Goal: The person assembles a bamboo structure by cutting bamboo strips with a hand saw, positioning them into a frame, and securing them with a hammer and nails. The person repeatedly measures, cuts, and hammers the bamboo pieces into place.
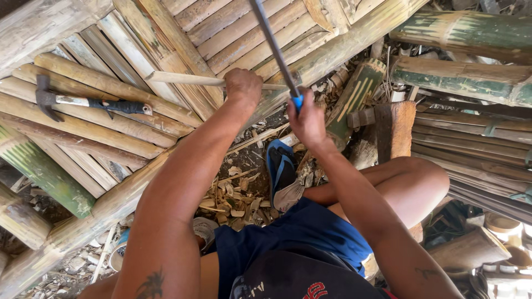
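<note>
- The left hand is closed around a thin bamboo stick. It pins the stick flat across the slats of the bamboo frame.
- The right hand is closed around the blue handle of a long blade. The blade slants up and away from the hand, and it passes just beside the stick, right next to the left hand.
- I think the step is trimming the stick with the blade. To do it well, the stick should stay pressed hard on the frame so it does not roll.
- The blade edge should point away from the left hand's fingers. They are very close to it, so a slip could cut them.
- Short, light strokes look safer here than 1 big push.
- A hammer lies on the frame, well to the left of the stick. No hand touches it.
- Below the frame, the ground is covered in wood chips. A foot in a blue sandal rests there, so chips should fall away from it.
</note>
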